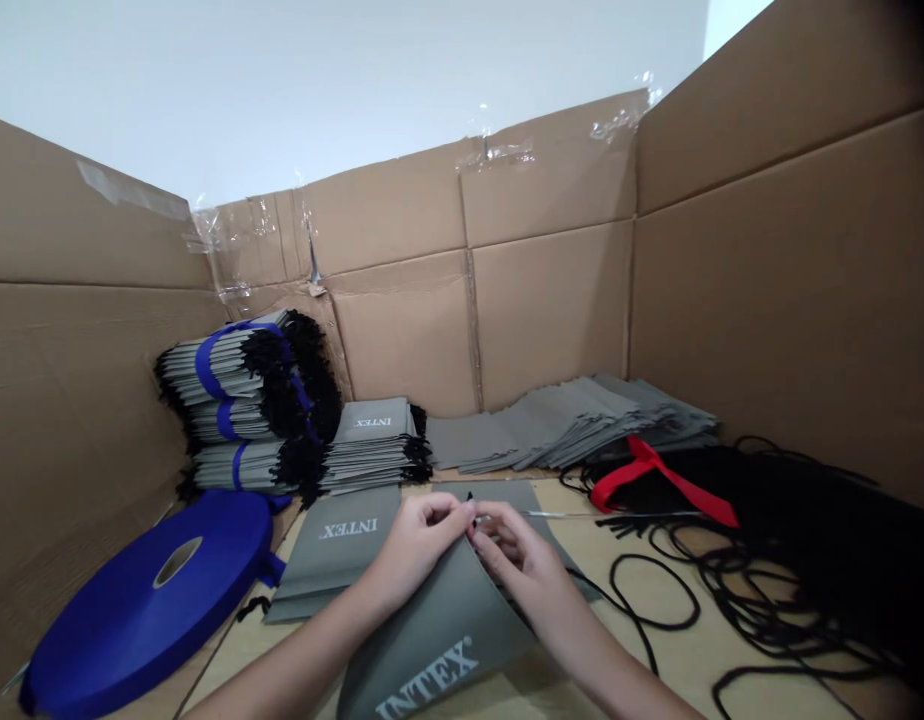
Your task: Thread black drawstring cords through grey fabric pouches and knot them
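A grey fabric pouch (447, 620) with white INTEX print hangs at a slant in front of me, its top corner between both hands. My left hand (421, 545) is closed on that corner with thumb and fingers. Opposite it, my right hand (518, 555) pinches at the same corner, fingers curled. A short black cord tip (470, 497) sticks up between the fingertips; its exact hold is hidden. From behind my right hand a thin metal rod (552, 514) points right. Black cord (619, 600) loops out beside the right wrist. More printed pouches (319, 560) lie left of my hands.
Cardboard walls (402, 330) enclose the table. At left are a blue ribbon roll (102, 610) and blue-tied pouch bundles (229, 420). Behind my hands are a pouch stack (372, 450) and overlapping grey pieces (537, 430). Black cords (807, 530) with a red ribbon (664, 480) lie right.
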`<state>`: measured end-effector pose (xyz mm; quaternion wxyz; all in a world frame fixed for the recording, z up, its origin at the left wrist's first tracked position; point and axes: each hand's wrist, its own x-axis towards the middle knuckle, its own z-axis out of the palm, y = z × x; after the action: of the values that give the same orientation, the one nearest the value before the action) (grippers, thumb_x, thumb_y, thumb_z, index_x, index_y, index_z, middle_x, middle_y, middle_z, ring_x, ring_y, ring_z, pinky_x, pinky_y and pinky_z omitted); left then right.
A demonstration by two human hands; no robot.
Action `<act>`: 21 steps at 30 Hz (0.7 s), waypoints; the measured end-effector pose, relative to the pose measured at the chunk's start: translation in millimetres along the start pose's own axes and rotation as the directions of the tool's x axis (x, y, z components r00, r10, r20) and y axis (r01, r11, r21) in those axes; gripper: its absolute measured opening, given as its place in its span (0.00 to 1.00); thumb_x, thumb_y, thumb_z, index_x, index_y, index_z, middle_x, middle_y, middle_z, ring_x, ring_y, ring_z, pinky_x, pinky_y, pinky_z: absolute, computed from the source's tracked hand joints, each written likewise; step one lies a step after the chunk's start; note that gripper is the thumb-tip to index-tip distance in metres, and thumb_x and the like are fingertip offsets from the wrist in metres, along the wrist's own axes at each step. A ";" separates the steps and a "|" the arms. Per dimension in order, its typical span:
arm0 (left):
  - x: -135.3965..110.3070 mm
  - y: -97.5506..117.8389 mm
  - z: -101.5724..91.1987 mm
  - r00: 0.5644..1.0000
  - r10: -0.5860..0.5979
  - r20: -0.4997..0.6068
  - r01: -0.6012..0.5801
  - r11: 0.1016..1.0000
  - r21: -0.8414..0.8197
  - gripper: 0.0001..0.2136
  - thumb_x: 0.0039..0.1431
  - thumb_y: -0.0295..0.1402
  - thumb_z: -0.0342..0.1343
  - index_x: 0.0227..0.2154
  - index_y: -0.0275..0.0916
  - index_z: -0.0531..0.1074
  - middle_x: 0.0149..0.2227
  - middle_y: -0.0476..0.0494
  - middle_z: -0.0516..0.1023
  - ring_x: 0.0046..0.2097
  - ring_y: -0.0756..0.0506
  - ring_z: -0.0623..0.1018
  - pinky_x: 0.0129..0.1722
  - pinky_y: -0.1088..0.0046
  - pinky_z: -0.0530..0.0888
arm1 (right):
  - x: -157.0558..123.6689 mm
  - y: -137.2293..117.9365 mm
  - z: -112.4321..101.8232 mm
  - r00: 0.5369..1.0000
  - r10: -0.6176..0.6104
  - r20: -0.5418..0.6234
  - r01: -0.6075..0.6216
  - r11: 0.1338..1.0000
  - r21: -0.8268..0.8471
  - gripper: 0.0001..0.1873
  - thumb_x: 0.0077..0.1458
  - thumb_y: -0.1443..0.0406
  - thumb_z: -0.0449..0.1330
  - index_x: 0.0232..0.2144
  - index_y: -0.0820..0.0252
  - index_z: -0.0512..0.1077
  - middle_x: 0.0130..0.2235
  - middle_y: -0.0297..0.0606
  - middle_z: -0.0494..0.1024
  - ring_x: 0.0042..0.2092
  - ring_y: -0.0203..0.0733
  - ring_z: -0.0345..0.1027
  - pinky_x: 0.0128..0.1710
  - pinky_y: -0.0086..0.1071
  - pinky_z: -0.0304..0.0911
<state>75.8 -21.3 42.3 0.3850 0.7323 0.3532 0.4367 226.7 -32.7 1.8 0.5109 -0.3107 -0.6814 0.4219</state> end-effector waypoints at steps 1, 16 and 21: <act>0.1 -0.5 0.1 1.000 -0.003 -0.002 0.003 1.000 -0.005 0.17 0.57 0.42 0.50 0.20 0.33 0.66 0.21 0.52 0.61 0.26 0.52 0.61 0.26 0.78 0.58 | 0.4 0.8 0.0 1.000 -0.003 -0.005 0.003 1.000 -0.007 0.12 0.57 0.56 0.53 0.42 0.54 0.63 0.34 0.33 0.73 0.37 0.39 0.68 0.33 0.29 0.61; -3.9 3.2 7.2 0.997 0.007 0.080 0.000 0.997 -0.080 0.18 0.57 0.43 0.49 0.21 0.33 0.68 0.22 0.50 0.66 0.28 0.52 0.64 0.29 0.78 0.61 | -11.1 -10.3 1.6 0.996 -0.085 -0.017 0.069 0.900 -0.431 0.05 0.60 0.62 0.44 0.37 0.55 0.56 0.27 0.32 0.73 0.27 0.39 0.67 0.27 0.29 0.58; -6.8 5.8 13.9 0.996 -0.054 0.075 0.068 0.980 -0.189 0.17 0.52 0.45 0.55 0.22 0.33 0.69 0.22 0.50 0.69 0.28 0.51 0.67 0.30 0.77 0.63 | -15.9 -7.7 0.7 0.942 -0.334 -0.019 0.217 0.655 -0.724 0.07 0.60 0.68 0.40 0.37 0.56 0.56 0.25 0.35 0.74 0.24 0.41 0.70 0.21 0.29 0.57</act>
<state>87.0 -33.3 40.3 0.4788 0.6955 0.3184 0.4310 230.6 -49.9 1.6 0.4587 -0.4074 -0.7895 0.0177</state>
